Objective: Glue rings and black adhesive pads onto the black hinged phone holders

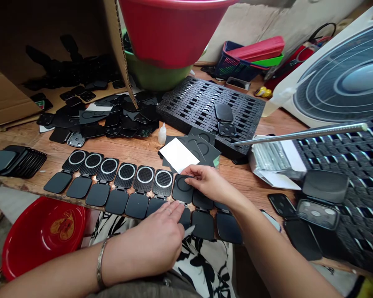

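Black plastic compact case (182,188) at surface (136,153) edge, row end; looks light, stiff, slick w/ thin hinge. Our right hand (209,182) pinches its rim; left hand (161,242) grip loose, fingers resting on lower lid. We'd take it by edges.

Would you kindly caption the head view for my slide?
Both hands work on a black hinged case in a row along the wooden table.

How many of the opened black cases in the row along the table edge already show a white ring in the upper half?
6. The ringed cases sit side by side, running from the row's left end up to the right hand. The cases under both hands are partly hidden.
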A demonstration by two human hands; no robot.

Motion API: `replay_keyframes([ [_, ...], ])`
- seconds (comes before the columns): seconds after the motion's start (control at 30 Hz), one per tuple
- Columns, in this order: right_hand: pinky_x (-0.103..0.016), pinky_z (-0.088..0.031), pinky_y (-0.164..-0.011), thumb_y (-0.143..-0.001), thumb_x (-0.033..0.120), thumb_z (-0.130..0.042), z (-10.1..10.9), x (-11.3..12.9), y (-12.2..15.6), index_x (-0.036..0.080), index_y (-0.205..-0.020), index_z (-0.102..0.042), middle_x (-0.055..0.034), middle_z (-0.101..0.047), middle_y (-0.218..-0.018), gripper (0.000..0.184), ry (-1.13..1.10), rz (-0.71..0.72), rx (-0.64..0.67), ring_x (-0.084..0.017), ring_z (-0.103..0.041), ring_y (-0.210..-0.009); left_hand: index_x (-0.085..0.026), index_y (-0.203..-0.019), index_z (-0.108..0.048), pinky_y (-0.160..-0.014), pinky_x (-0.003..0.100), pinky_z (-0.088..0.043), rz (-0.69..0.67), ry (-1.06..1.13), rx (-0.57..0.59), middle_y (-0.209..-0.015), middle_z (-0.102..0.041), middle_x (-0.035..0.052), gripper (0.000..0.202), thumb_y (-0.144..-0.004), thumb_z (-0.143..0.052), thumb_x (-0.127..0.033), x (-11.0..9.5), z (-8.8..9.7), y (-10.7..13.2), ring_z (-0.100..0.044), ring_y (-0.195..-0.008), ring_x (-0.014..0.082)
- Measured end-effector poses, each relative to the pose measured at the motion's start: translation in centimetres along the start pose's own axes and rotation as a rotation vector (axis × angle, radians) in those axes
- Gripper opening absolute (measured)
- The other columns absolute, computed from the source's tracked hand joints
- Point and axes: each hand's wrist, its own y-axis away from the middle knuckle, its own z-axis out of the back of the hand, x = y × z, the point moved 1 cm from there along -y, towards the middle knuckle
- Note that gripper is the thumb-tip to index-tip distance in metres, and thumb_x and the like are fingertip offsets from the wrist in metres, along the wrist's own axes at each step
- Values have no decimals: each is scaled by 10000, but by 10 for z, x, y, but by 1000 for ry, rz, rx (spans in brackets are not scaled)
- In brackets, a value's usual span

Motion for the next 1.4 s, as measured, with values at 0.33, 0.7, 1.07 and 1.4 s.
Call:
replay_keyframes([
  [0.33, -281, -512, -702, -760, 215, -665, -1, 1, -2, 227, -881, -727, -14, -720, -792, 136, -18, -8, -3, -192, -635, -763, -44, -971, -713, -1111, 446, -386, -18, -23, -43, -1376, -535, 298, 279, -917, -497, -214, 0, -3, 1, -518, -1313, 359],
  [0.7, -312, -483, -733, -813, 254, -579, 2, 30, 19, 224, -891, -711, -24, -738, -868, 156, 41, 26, 4, -203, -647, -802, -35, -958, -727, -1051, 474, -412, -64, -114, 3, -1351, -536, 335, 271, -868, -549, -218, -4, -1, 1, -529, -1290, 397],
  [1.07, -314, -470, -712, -781, 317, -606, 9, 31, 19, 201, -855, -680, -34, -711, -829, 157, -94, 8, -91, -197, -611, -778, -15, -948, -730, -1068, 509, -390, -63, -103, 36, -1392, -472, 363, 285, -853, -560, -223, -3, -6, 0, -499, -1311, 426],
  [1.4, -306, -464, -737, -779, 311, -612, 0, 17, 10, 197, -876, -680, -27, -702, -852, 164, -124, -40, -12, -188, -611, -821, -49, -988, -733, -1089, 499, -374, -57, -134, 48, -1418, -487, 306, 292, -864, -549, -239, -2, -8, 0, -487, -1331, 398],
])
